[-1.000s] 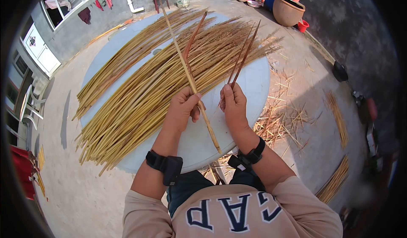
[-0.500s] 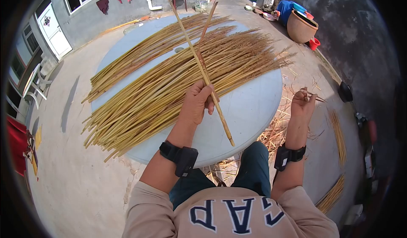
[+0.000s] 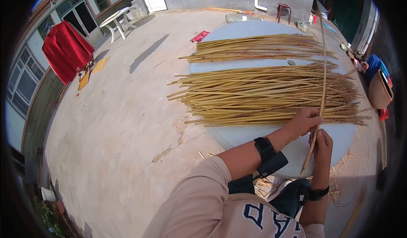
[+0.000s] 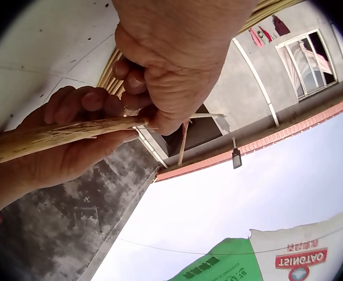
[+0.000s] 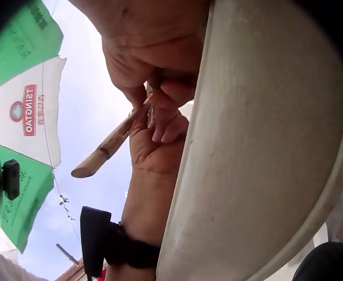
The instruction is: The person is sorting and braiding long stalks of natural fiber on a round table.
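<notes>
One long pale stalk [image 3: 324, 83] stands out from the left hand [image 3: 306, 121], which pinches it between thumb and fingers above the near part of the table. Just below, the right hand [image 3: 323, 142] has its fingers round the stalk's lower part, close to the left hand. In the left wrist view the stalk [image 4: 60, 137] lies along the right hand [image 4: 72, 152], beside the left hand [image 4: 171, 58]. The cut end of the stalk [image 5: 104, 149] sticks out past both hands in the right wrist view.
A round pale-blue table [image 3: 220, 134] holds a large bundle of stalks [image 3: 254, 96] and a smaller bundle [image 3: 254, 47] behind it. Plant scraps [image 3: 337, 183] lie on the ground at the table's right. Further off are a red stool [image 3: 284, 11] and a clay pot [image 3: 379, 89].
The right hand has come back from the right side to the stalk, and the thin strips it held are no longer seen. The head view has turned left.
</notes>
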`<state>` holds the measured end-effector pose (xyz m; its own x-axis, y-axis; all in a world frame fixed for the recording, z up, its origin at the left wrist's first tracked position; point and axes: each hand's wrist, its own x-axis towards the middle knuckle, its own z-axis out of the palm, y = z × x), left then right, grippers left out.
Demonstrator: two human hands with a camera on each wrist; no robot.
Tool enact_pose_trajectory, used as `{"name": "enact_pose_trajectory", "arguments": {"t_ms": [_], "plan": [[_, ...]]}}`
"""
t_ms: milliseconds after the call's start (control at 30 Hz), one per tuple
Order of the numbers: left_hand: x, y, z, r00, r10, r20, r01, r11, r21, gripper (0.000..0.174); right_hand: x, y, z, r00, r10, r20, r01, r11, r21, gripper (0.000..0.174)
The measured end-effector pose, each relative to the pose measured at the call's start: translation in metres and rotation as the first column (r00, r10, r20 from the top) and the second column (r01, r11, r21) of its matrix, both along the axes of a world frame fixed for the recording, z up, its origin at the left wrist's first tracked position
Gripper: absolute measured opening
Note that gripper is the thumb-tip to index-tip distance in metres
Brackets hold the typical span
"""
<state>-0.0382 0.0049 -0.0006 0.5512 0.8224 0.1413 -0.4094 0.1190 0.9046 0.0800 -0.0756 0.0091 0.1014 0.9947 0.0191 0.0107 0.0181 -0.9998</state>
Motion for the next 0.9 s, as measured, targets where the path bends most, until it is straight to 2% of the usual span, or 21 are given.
{"name": "enact_pose_trajectory", "arguments": {"t_ms": [133, 267, 367, 467, 500, 567, 733, 900], "plan": [[0.005, -0.002, 0.000, 0.999, 0.047, 0.022, -0.048, 0.998, 0.038, 0.018, 0.013, 0.011, -0.021, 0.996, 0.051, -0.072, -0.043, 0.993, 0.114, 0.023], [0.014, 0.001, -0.009, 0.993, 0.022, 0.112, -0.024, 1.000, 0.018, 0.017, 0.014, 0.008, -0.021, 0.979, 0.102, -0.175, -0.086, 0.992, 0.096, 0.020], [0.014, 0.003, -0.010, 0.996, 0.034, 0.083, -0.039, 0.998, 0.058, 0.017, 0.022, 0.009, -0.029, 0.979, 0.083, -0.184, -0.072, 0.995, 0.066, 0.020], [0.013, 0.001, -0.006, 0.996, 0.058, 0.067, -0.062, 0.996, 0.067, 0.018, 0.031, 0.008, -0.033, 0.985, 0.096, -0.146, -0.086, 0.994, 0.072, 0.020], [0.012, 0.000, -0.007, 0.997, 0.080, 0.014, -0.081, 0.992, 0.093, 0.018, 0.031, 0.008, -0.035, 0.985, 0.097, -0.141, -0.088, 0.994, 0.068, 0.020], [0.014, 0.000, -0.009, 0.994, 0.106, -0.034, -0.101, 0.988, 0.120, 0.019, 0.026, 0.007, -0.036, 0.997, 0.006, -0.078, 0.002, 0.996, 0.094, 0.018], [0.021, 0.003, -0.014, 0.985, 0.155, -0.082, -0.140, 0.977, 0.162, 0.019, 0.015, 0.004, -0.028, 0.996, -0.049, -0.068, 0.055, 0.995, 0.080, 0.017], [0.016, 0.001, -0.011, 0.996, 0.068, -0.050, -0.064, 0.995, 0.078, 0.017, 0.008, 0.000, -0.020, 0.994, -0.078, -0.078, 0.082, 0.995, 0.050, 0.019]]}}
